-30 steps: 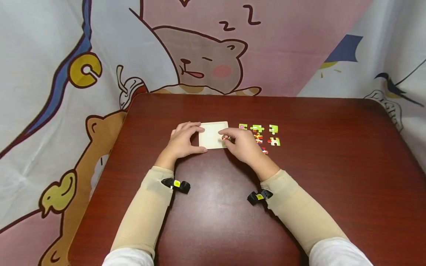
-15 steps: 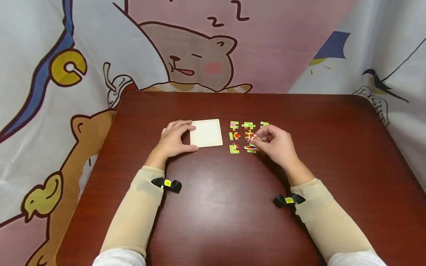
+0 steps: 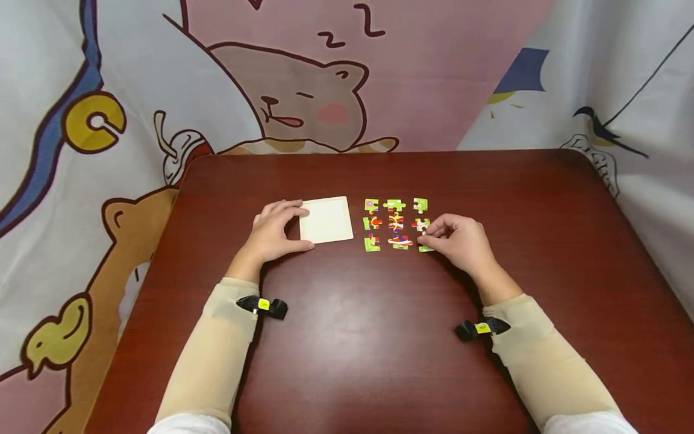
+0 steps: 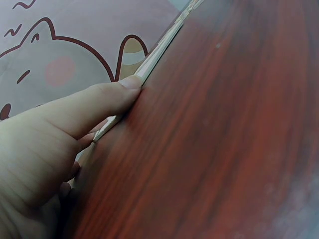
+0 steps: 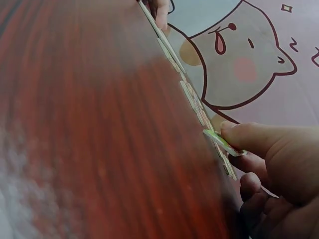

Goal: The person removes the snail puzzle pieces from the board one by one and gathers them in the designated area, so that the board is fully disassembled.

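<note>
My left hand [image 3: 273, 232] holds the left side of a pale, shallow wooden puzzle tray [image 3: 326, 220], thumb at the near edge and fingers toward the far side. In the left wrist view, its thumb [image 4: 112, 97] presses along the tray's thin edge [image 4: 162, 50]. A green-edged jigsaw piece [image 3: 426, 248] is pinched between thumb and fingers of my right hand [image 3: 461, 244], at the near right corner of the spread pieces. The right wrist view shows this piece [image 5: 224, 143] tilted, partly hidden by the fingertips.
Several colourful jigsaw pieces lie in spaced rows right of the tray, among them a red-and-yellow middle piece [image 3: 396, 222] and a green far-corner piece [image 3: 420, 205]. The dark red table [image 3: 347, 337] meets a cartoon-printed curtain [image 3: 303, 90] behind.
My right hand has moved from over the tray to the right, carrying a jigsaw piece to the near right corner of the rows. The left hand stays on the tray; the head view has shifted.
</note>
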The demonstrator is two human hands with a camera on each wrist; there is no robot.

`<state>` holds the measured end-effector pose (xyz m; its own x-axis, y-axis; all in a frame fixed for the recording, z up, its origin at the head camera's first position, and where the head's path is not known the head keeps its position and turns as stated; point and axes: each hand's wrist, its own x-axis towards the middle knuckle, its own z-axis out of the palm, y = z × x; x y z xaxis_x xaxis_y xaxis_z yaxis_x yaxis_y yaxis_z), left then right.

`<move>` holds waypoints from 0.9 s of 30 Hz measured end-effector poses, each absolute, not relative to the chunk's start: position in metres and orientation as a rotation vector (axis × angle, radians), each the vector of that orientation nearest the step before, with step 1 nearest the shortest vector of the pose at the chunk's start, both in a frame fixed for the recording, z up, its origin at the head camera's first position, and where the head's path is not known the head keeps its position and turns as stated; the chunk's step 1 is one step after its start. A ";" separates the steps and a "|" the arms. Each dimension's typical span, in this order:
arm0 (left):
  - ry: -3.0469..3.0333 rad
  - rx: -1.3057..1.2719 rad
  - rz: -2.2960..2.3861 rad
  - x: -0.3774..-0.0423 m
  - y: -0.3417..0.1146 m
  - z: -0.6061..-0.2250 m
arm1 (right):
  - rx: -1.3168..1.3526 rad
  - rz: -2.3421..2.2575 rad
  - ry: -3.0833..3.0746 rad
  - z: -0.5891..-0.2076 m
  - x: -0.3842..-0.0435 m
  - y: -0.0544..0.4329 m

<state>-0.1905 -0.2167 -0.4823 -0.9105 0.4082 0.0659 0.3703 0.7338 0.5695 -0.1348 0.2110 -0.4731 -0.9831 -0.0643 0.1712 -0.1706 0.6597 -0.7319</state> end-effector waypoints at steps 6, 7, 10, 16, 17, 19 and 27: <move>2.861 0.641 0.924 -0.188 -0.220 -0.485 | 0.183 1.212 -2.728 -0.477 -0.137 0.209; 2.862 0.644 0.923 -0.188 -0.220 -0.486 | 0.181 1.212 -2.721 -0.478 -0.138 0.209; 2.868 0.652 0.919 -0.190 -0.220 -0.486 | 0.178 1.210 -2.708 -0.481 -0.139 0.210; 2.856 0.679 0.915 -0.193 -0.218 -0.483 | 0.168 1.179 -2.694 -0.488 -0.138 0.212; 2.854 0.678 0.914 -0.194 -0.218 -0.483 | 0.166 1.176 -2.693 -0.488 -0.138 0.212; 2.853 0.672 0.912 -0.194 -0.219 -0.482 | 0.163 1.183 -2.691 -0.489 -0.139 0.212; 2.853 0.658 0.938 -0.191 -0.218 -0.484 | 0.065 1.272 -2.672 -0.488 -0.139 0.213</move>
